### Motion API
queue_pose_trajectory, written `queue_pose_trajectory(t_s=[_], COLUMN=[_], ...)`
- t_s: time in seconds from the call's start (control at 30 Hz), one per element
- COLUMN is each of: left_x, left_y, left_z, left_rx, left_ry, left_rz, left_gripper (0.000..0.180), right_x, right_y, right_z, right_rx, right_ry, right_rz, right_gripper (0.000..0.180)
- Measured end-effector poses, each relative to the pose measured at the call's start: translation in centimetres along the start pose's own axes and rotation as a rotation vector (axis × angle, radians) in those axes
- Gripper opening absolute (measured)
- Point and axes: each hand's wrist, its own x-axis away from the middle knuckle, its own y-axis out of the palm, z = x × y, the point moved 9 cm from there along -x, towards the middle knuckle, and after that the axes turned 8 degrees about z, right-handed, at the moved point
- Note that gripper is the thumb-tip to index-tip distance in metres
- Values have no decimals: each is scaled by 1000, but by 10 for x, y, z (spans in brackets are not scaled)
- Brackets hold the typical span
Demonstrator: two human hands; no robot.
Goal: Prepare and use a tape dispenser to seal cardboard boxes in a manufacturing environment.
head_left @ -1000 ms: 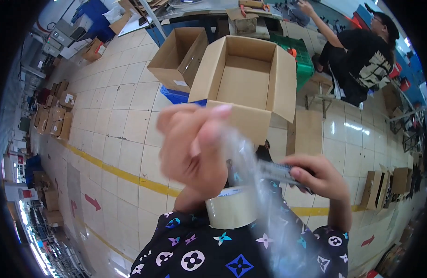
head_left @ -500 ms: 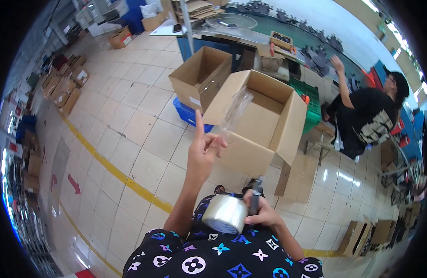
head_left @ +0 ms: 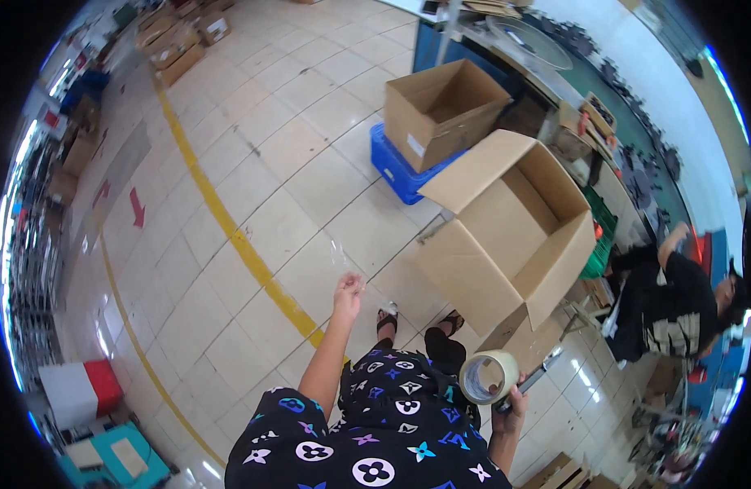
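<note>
My left hand (head_left: 349,295) is out over the tiled floor with its fingers curled together. A crumpled strip of clear tape (head_left: 337,253) shows faintly at its fingertips; the exact contact is blurred. In my right hand (head_left: 510,407), low at the right, is a hand-held tape dispenser (head_left: 532,380) carrying a wide roll of clear tape (head_left: 488,378). The roll's open core faces up toward me. Ahead and to the right, a large open cardboard box (head_left: 473,273) stands with its flaps spread, and neither hand touches it.
Beyond the box, a second cardboard box (head_left: 432,130) sits on a blue crate (head_left: 400,175). A green crate (head_left: 601,232) is beside a workbench, where a person in black (head_left: 677,310) sits. A yellow line (head_left: 217,204) crosses the floor at my left.
My view has turned left, so the boxes appear farther right. My left hand has moved away from the large box with the clear strip. The dispenser and roll have tilted in my right hand.
</note>
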Motion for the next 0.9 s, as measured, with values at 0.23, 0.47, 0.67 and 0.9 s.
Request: queue_pose_trajectory(t_s=[0.23, 0.47, 0.67, 0.9], left_x=[29, 79, 62, -109], left_y=[-118, -207, -182, -232], left_z=[-70, 6, 115, 177], left_rx=[217, -213, -197, -368], left_ry=[-472, -75, -43, -52], left_rz=[158, 284, 363, 467], left_gripper=[23, 36, 31, 25], right_x=[-12, -62, -102, -144], right_y=[-1, 49, 155, 187], right_z=[20, 71, 119, 176], right_rx=[119, 430, 693, 996], right_ry=[73, 231, 399, 436], right_rz=[37, -270, -562, -451], right_gripper=[44, 46, 34, 37])
